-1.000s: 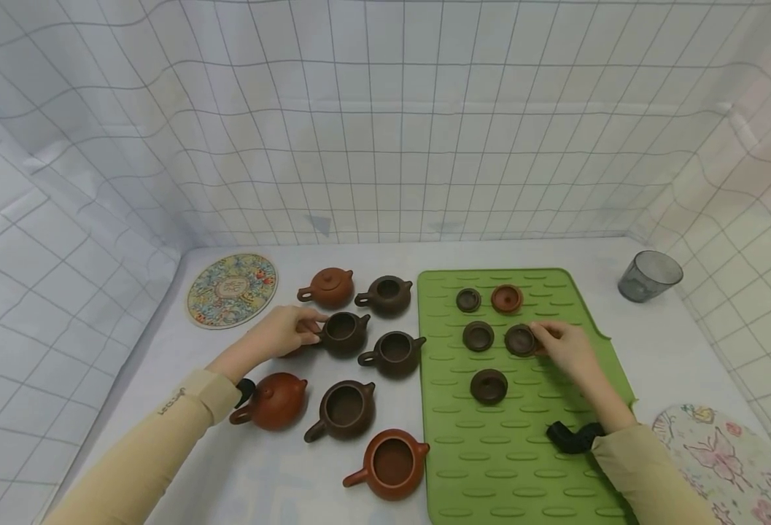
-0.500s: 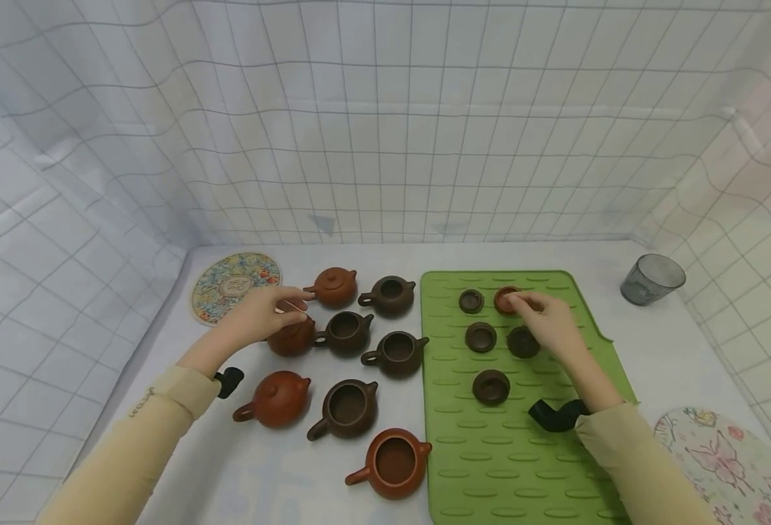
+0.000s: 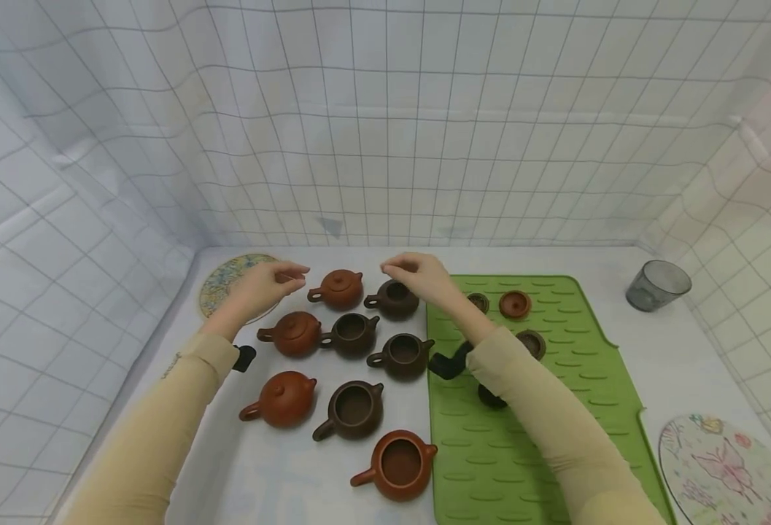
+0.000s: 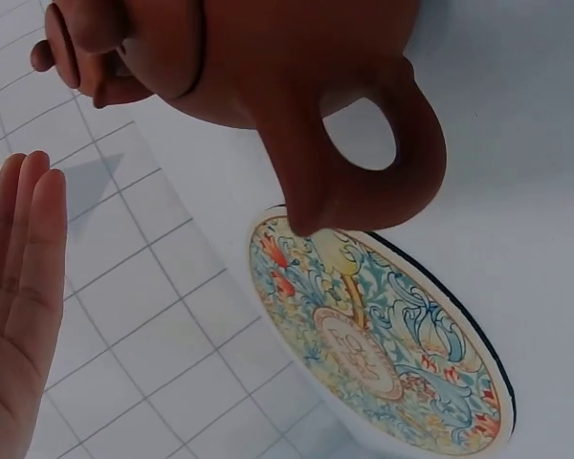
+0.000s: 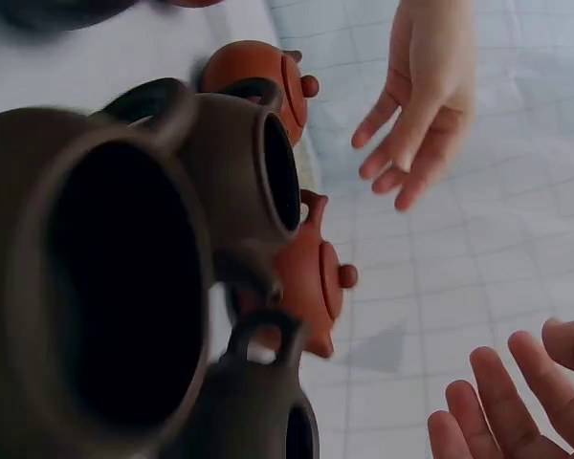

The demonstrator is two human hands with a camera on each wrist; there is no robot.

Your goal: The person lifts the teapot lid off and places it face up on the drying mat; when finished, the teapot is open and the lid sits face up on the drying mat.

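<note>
Teapot (image 3: 341,289) — between left hand (image 3: 260,288) and right hand (image 3: 420,276)

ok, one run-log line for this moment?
left hand: empty, near lidded red teapots | right hand: empty, near lidless dark teapot | loose lids: on green mat

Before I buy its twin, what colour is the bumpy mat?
The mat is green; clearest in head view.

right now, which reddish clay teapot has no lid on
The round reddish clay teapot lowest in the head view, beside the green ridged mat: its mouth is open; the other three reddish teapots are lidded.
</note>
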